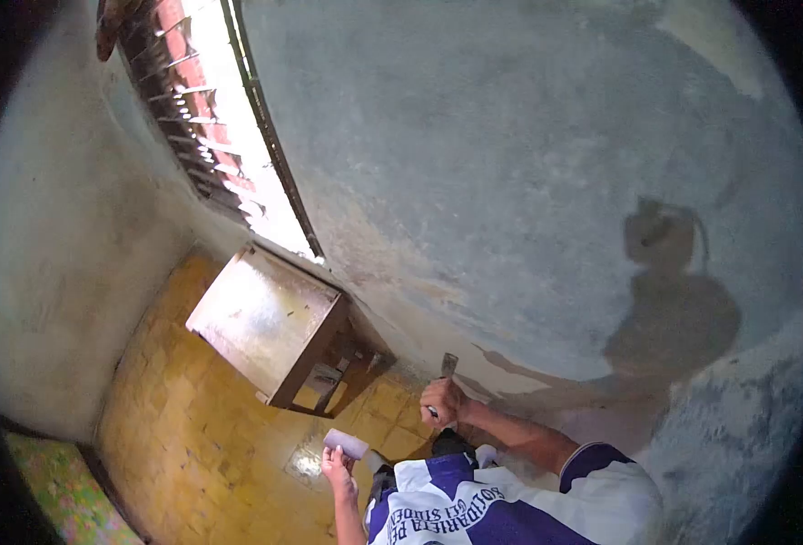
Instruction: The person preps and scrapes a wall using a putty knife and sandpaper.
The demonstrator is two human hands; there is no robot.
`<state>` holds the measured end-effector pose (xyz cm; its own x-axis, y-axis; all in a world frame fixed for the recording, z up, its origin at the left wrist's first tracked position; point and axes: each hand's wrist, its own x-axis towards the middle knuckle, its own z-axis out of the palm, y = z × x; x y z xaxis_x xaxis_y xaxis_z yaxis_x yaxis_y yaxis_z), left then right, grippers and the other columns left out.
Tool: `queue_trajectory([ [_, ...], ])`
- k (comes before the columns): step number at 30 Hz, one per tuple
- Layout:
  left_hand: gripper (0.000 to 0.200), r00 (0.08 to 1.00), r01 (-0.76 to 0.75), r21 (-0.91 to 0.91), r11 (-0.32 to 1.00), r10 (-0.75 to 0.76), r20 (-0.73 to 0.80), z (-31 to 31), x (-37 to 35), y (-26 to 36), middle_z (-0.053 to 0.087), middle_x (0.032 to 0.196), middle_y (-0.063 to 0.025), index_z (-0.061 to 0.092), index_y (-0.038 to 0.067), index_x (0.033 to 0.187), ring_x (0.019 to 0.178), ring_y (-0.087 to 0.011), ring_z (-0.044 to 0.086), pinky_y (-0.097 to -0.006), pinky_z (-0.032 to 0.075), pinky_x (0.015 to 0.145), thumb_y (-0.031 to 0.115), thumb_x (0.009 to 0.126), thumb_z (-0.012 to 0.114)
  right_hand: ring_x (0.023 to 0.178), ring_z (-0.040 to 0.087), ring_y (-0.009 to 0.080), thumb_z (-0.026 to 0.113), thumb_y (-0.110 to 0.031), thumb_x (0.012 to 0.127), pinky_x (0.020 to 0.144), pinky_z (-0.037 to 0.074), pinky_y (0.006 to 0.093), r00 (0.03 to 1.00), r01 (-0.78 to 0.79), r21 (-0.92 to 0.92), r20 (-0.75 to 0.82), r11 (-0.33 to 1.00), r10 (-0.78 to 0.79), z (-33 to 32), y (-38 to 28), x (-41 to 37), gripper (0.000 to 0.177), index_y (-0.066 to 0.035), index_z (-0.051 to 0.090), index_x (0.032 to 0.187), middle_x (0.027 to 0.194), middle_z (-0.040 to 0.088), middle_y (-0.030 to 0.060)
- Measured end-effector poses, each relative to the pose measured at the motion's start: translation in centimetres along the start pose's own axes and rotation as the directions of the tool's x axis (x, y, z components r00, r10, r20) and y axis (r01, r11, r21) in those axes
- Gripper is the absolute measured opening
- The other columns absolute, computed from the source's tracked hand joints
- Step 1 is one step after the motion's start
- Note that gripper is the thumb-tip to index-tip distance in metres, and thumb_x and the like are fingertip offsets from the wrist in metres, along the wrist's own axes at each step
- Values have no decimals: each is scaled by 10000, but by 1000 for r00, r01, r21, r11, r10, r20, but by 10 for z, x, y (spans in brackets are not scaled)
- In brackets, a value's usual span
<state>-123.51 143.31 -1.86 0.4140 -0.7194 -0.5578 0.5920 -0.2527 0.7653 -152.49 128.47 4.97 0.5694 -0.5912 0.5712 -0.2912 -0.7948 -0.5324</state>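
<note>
My right hand (442, 402) is wrapped round the handle of a putty knife (449, 364), its flat metal blade pointing up toward the foot of the wall. Between the thumb and fingers of my left hand (336, 467) is a small, flat, pale purple rectangle that looks like a piece of sandpaper (347, 443). It is held over the floor, away from the wall. The wall (474, 182) has grey-blue paint, with worn, paler patches along its lower part.
A wooden cabinet (270, 313) with an open side stands against the wall, below a bright barred window (229, 118). Yellow tiles (192, 418) cover the floor. A flowered cloth surface (61, 486) lies at the lower left. My shadow (674, 318) falls on the wall.
</note>
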Motion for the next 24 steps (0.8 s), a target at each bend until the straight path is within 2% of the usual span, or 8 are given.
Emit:
queue_trajectory([
  [3, 276, 998, -24, -10, 1000, 23, -52, 1, -12, -5, 608, 951, 5, 495, 89, 1174, 793, -95, 594, -258, 504, 676, 131, 914, 579, 469, 514, 305, 609, -151, 586, 446, 409, 415, 907, -237, -120, 328, 964, 264, -9, 61, 2, 151, -95, 493, 506, 503, 494, 97],
  [6, 287, 997, -48, -36, 998, 45, -65, 12, -29, -10, 611, 960, 6, 502, 95, 1186, 807, -98, 593, -277, 495, 699, 142, 912, 574, 463, 513, 293, 613, -160, 573, 453, 413, 407, 986, -135, -88, 90, 987, 143, -1, 92, 10, 172, -97, 477, 488, 486, 480, 100],
  [10, 303, 983, -89, -97, 991, 71, -167, 31, -39, -11, 612, 976, -1, 504, 99, 1202, 829, -105, 593, -294, 494, 725, 146, 911, 579, 485, 539, 289, 626, -170, 594, 470, 432, 410, 983, 67, -32, 173, 997, -60, 3, 56, 15, 156, -101, 503, 528, 527, 514, 98],
  [13, 308, 981, -111, -130, 985, 88, -171, 31, -40, -24, 616, 996, -8, 504, 100, 1204, 851, -114, 600, -301, 498, 738, 151, 910, 584, 489, 540, 285, 628, -178, 601, 475, 438, 406, 996, -51, -158, 70, 986, 63, 5, 84, 8, 146, -108, 511, 550, 542, 519, 79],
  [14, 308, 981, -116, -140, 983, 92, -171, 30, -35, -32, 618, 1001, -9, 504, 99, 1202, 856, -116, 603, -300, 501, 738, 153, 910, 585, 494, 546, 278, 633, -189, 611, 474, 441, 400, 992, -72, -81, 94, 994, 79, 12, 84, 5, 157, -102, 517, 551, 541, 523, 73],
  [17, 283, 984, -100, -145, 984, 77, -158, 33, -38, -31, 617, 1031, -13, 515, 113, 1182, 890, -129, 607, -306, 505, 762, 150, 910, 585, 459, 510, 307, 609, -154, 589, 456, 419, 432, 985, 48, -21, -168, 999, -51, 31, 70, 9, 165, -90, 479, 510, 506, 492, 97],
  [20, 293, 984, -93, -137, 986, 70, -165, 37, -39, -25, 625, 1008, -19, 512, 101, 1183, 862, -131, 614, -300, 511, 738, 151, 906, 592, 477, 516, 325, 603, -154, 588, 468, 422, 454, 914, -250, -36, 319, 967, 249, 1, 87, 19, 165, -75, 481, 508, 512, 502, 115],
  [24, 299, 989, -74, -147, 986, 54, -138, 35, -36, -20, 630, 989, -20, 508, 94, 1184, 835, -126, 620, -294, 515, 720, 150, 904, 594, 464, 508, 350, 613, -171, 615, 457, 423, 432, 998, -56, 0, -8, 998, 56, 11, 59, 46, 166, -83, 512, 518, 491, 490, 111],
])
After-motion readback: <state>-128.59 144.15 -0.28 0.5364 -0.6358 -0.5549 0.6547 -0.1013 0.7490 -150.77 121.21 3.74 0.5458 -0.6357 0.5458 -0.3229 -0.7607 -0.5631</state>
